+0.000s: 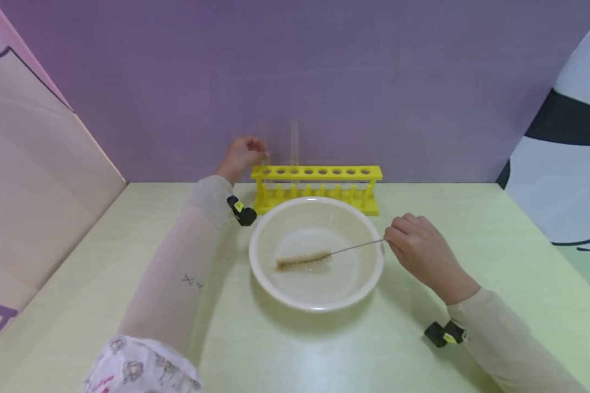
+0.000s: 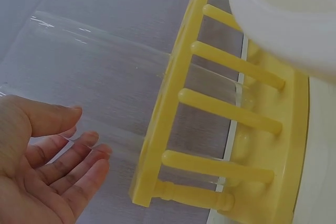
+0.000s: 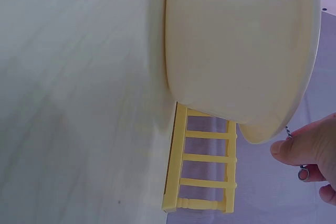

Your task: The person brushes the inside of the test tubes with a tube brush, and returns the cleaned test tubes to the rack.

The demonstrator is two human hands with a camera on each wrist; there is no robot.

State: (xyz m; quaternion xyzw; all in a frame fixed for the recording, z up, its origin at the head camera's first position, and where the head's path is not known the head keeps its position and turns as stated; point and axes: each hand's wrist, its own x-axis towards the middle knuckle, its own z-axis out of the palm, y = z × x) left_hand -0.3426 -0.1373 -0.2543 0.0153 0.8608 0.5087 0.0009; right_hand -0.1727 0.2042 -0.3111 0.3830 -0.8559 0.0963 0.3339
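Patterned sleeve [image 1: 142, 368] nearest — left hand [image 1: 241, 158] curled round test tube [image 2: 123, 142], right hand [image 1: 423, 254] pinching brush [image 1: 304, 261].

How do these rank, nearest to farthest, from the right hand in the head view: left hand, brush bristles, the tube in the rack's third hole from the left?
1. Brush bristles: inside the basin, left of the right hand.
2. Tube: upright in the rack, behind the basin.
3. Left hand: by the rack's left end.
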